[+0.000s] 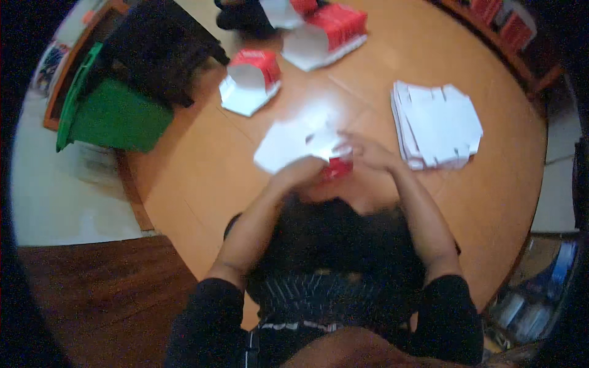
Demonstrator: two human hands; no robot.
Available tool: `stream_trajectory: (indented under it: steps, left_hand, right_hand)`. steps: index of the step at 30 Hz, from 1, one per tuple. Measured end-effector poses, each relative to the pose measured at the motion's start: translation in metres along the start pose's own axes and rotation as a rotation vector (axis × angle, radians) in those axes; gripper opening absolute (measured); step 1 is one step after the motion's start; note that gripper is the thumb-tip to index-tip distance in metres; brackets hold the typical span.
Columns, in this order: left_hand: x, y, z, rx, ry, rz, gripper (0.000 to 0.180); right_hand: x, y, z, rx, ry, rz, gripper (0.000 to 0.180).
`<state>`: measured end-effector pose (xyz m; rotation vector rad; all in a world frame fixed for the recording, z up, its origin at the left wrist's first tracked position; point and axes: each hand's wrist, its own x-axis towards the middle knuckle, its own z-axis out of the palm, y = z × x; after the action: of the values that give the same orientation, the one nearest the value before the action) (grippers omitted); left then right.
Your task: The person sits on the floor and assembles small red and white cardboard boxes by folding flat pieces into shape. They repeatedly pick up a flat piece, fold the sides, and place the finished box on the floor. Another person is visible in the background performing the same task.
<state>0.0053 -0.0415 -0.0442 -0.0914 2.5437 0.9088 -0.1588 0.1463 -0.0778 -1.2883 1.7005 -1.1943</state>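
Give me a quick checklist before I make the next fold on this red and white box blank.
1. Both hands on the box blank: ok, left hand and right hand meet on it.
2. Grip firmness: cannot tell, blurred.
3. Flat stack within the right hand's reach: ok.
4. Folded boxes apart from the work spot: ok.
5. Table space around the hands: ok.

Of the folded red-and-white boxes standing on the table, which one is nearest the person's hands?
The folded box standing alone toward the table's left edge, beside the green bin. The other finished box sits farther back, near the table's far edge.
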Motion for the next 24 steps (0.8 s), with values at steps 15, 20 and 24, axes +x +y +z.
stream_trajectory:
  steps: [15, 20, 24]
  left_hand:
    - [0.01, -0.018, -0.027, -0.297, 0.134, -0.136, 0.038]
    - [0.025, -0.055, -0.002, -0.103, 0.29, 0.236, 0.025]
    - [0.014, -0.002, -0.019, -0.312, 0.107, -0.023, 0.016]
  right_hand:
    - [-0.005, 0.002, 0.019, 0.359, 0.556, 0.026, 0.021]
    - [0.0, -0.03, 0.029, -0.401, 0.494, -0.233, 0.015]
    - [-0.01, -0.039, 0.024, -0.499, 0.589, -0.162, 0.013]
